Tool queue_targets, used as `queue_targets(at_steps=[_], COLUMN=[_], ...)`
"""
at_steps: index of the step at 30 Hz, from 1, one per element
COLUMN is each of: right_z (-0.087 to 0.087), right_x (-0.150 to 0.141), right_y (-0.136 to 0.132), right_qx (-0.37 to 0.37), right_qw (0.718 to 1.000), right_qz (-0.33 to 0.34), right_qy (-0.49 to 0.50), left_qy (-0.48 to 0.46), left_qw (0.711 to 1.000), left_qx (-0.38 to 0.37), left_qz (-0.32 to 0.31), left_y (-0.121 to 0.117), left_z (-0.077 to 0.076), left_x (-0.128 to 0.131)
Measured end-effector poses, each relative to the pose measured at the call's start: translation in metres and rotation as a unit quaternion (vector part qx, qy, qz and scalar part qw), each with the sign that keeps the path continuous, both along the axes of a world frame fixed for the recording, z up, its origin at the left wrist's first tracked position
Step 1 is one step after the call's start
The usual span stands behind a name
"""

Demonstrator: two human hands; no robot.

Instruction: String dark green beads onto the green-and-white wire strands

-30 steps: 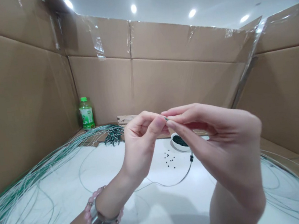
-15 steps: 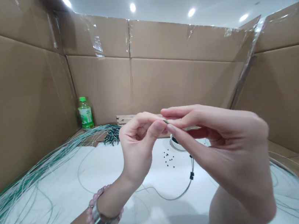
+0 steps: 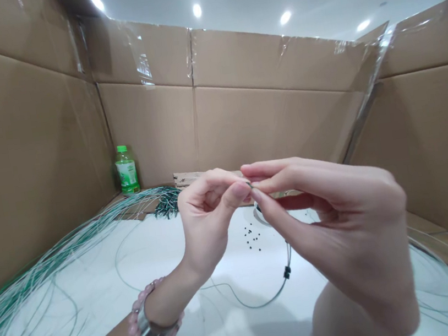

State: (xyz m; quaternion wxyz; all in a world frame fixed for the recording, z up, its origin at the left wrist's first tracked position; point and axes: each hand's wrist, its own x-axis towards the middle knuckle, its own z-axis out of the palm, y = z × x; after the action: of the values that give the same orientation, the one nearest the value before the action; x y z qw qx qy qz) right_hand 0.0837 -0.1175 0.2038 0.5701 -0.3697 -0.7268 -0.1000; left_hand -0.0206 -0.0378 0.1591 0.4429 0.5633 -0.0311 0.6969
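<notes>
My left hand (image 3: 210, 220) is closed in a pinch of thumb and forefinger, with a pink bead bracelet (image 3: 139, 319) on its wrist. Its fingertips meet those of my right hand (image 3: 335, 219), which pinches as well. A tiny dark green piece (image 3: 248, 184) shows between the two pinches; whether it is a bead or a cord end I cannot tell. Below my right hand hangs a thin green cord (image 3: 260, 306) with a small black bead-like fastener (image 3: 287, 272) on it. The cord's upper part is hidden behind that hand.
Several tiny black beads (image 3: 252, 236) lie scattered on the white tabletop (image 3: 157, 255). A white bowl (image 3: 261, 215) is partly hidden by my right hand. A bundle of green and white cords (image 3: 29, 295) stretches along the left. A green bottle (image 3: 126, 170) stands by the cardboard wall (image 3: 263, 123).
Both hands stay at nearly the same spot, fingertips together. The fastener on the hanging cord has dropped slightly, and less of the dark piece shows between the fingers.
</notes>
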Motion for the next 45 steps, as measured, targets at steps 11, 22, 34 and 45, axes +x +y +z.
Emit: queue_targets(at_steps=[11,22,34,45], right_z=[0.0,0.0,-0.002,0.001], right_x=[0.004,0.009,0.006,0.04], right_y=[0.001,0.013,0.019,0.022], right_qx=[0.024,-0.025,-0.054,-0.325], right_qw=[0.995,0.999,0.995,0.93], right_qz=[-0.067,0.021,0.075,-0.048], right_qy=[-0.067,0.011,0.033,-0.167], left_qy=[0.127,0.178,0.199,0.2], left_qw=[0.986,0.979,0.93,0.872], left_qx=[0.051,0.033,0.147,0.23], left_qz=[0.092,0.093,0.271,0.383], left_y=[0.008,0.007,0.004,0.017], left_z=[0.015,0.022,0.021,0.016], left_x=[-0.02,-0.028,-0.034,-0.028])
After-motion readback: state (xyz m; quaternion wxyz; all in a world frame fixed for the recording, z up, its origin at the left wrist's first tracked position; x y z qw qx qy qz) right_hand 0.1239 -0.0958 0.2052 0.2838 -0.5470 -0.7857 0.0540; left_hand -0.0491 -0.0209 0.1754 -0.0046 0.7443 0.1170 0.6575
